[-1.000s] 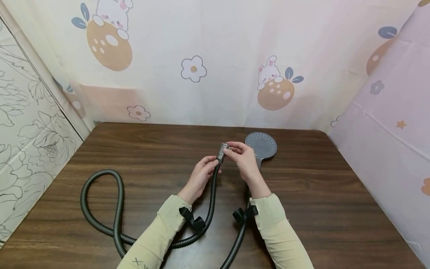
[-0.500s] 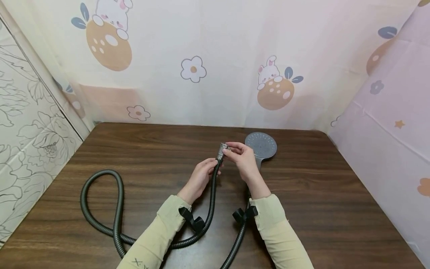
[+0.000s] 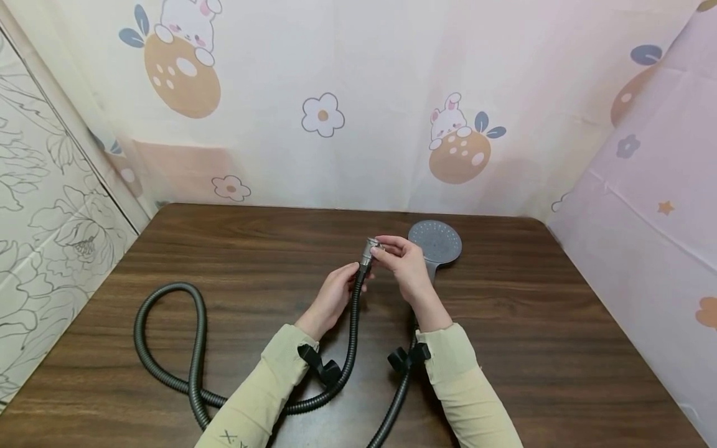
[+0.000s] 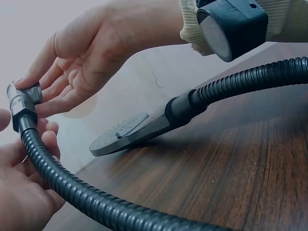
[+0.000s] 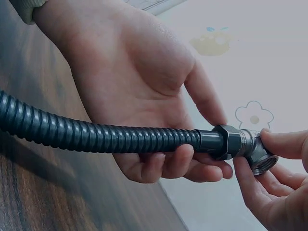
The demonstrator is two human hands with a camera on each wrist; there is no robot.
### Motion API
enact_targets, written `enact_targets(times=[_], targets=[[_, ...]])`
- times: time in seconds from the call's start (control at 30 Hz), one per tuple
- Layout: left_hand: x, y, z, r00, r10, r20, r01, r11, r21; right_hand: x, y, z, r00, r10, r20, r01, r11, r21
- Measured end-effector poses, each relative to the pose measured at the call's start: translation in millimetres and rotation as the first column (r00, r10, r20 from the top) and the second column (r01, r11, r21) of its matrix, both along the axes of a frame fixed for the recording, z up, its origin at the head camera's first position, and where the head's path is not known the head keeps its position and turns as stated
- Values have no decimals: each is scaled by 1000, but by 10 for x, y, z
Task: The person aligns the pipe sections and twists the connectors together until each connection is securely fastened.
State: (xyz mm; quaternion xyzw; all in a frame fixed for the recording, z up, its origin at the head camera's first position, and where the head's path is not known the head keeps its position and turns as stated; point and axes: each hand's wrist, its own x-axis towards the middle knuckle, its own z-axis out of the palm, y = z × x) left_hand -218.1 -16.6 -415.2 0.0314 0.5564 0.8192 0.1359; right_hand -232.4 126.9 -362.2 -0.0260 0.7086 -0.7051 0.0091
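Observation:
A black ribbed shower hose point(image 3: 354, 330) curves up to a hex nut point(image 5: 228, 142) at its end. Against that nut sits a small silvery metal pipe fitting point(image 5: 260, 156) with an open side outlet. My left hand point(image 3: 330, 292) grips the hose end, fingers curled beneath it and thumb tip at the nut. From the other side my right hand point(image 3: 411, 267) pinches the metal fitting between thumb and fingers. Behind the right hand, a grey round shower head point(image 3: 435, 241) lies face up, its handle joined to another hose end point(image 4: 250, 84).
Brown wooden table point(image 3: 532, 348) extends under both arms. On the left the hose lies in a large loop point(image 3: 170, 286). A patterned curtain point(image 3: 381, 162) hangs along the table's back edge. Black camera straps point(image 3: 322, 367) circle both wrists.
My left thumb and fingers have shifted slightly around the hose end, and the fitting has edged a little left. The right hand keeps its pinch almost in place. The shower head is unmoved.

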Motion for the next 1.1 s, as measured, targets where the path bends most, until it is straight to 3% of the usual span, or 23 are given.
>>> enact_targets(times=[0.17,0.4,0.9,1.1], targets=[[3,-8,2,999,-36,-23,36,999,24,3,-7,18,1000,5,-3,-5,1000,-3],[-16,-12,-29,999,-31,-34,32,999,30,14,-11,32,1000,13,3,-13,1000,-15],[-37,-23,-2,997,71,-13,-71,997,-23,-13,-22,5,999,29,38,-28,999,-27],[-22,-17,9,990,126,-62,-133,983,-127,-9,-27,2,998,33,53,-31,999,-44]])
